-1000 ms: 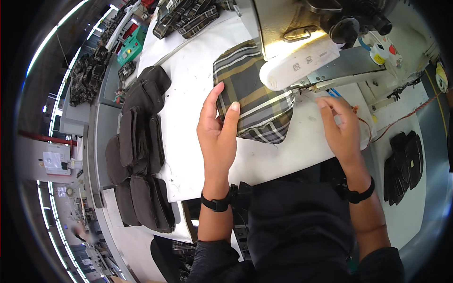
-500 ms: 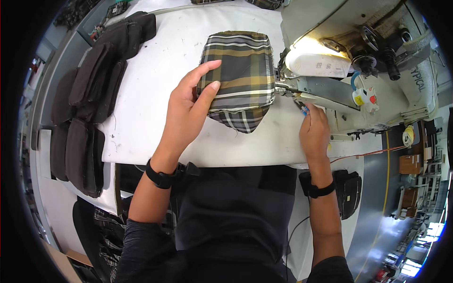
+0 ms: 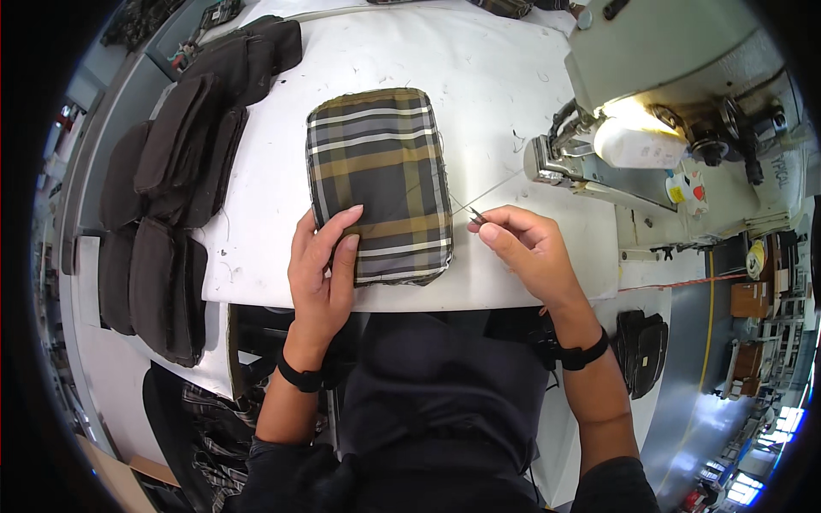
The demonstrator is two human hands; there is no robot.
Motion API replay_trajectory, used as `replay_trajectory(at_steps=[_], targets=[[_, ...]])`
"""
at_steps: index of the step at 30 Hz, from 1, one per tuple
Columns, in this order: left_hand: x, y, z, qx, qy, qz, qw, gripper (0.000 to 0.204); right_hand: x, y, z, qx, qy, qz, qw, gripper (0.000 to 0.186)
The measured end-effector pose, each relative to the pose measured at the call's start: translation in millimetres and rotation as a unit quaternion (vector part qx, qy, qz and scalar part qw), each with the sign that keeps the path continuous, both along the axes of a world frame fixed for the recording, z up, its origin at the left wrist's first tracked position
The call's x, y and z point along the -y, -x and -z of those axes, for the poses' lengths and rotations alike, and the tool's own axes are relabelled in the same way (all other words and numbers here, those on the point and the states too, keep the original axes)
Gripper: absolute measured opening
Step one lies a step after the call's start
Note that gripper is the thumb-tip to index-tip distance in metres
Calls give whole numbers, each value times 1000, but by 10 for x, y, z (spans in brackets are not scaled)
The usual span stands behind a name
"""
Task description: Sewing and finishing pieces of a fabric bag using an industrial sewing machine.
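In the head view we take our bearings from the sewing machine. To its left, apart from it, our plaid piece lies on the white table, checked in dark grey, ochre and white, its long sides running toward us. Our left hand is on the side of the piece farther from the machine, thumb and forefinger resting slightly parted on top; the other fingers are partly hidden, so we cannot tell whether they close under the edge. Our right hand, on the near left of the machine, pinches a small metal tool between thumb and fingers. A thin thread stretches from the machine to beside the tool's tip. Well left of the machine, beyond the piece, dark pads lie overlapping in a row; on our side of the machine sits a dark stack, with a red cord running between them
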State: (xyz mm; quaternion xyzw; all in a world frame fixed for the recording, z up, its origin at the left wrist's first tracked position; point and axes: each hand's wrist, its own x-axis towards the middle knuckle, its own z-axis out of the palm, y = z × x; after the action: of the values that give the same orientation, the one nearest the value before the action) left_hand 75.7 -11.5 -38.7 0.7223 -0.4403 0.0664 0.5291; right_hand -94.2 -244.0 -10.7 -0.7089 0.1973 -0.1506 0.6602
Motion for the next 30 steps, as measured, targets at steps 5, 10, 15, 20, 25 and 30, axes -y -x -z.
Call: replay_trajectory(at_steps=[5, 10, 15, 20, 25, 30], targets=[[12, -26, 33, -46, 19, 11, 999, 34, -7, -191, -99, -40, -115, -50, 991, 28], [-9, -73, 37, -33, 13, 8, 999, 34, -95, -174, -92, -21, -115, -45, 992, 30], [54, 6, 61, -194, 104, 8, 975, 53, -32, 183, 85, -32, 145, 93, 984, 23], [-145, -125, -400, -163, 5, 39, 986, 62, 511, 819, 395, -103, 450, 228, 857, 29], [-205, -100, -997, 156, -159, 113, 968, 66, 710, 1154, 603, -105, 495, 289, 812, 36], [-189, 72, -887, 131, -196, 135, 962, 76, 768, 953, 551, -85, 479, 286, 826, 36]])
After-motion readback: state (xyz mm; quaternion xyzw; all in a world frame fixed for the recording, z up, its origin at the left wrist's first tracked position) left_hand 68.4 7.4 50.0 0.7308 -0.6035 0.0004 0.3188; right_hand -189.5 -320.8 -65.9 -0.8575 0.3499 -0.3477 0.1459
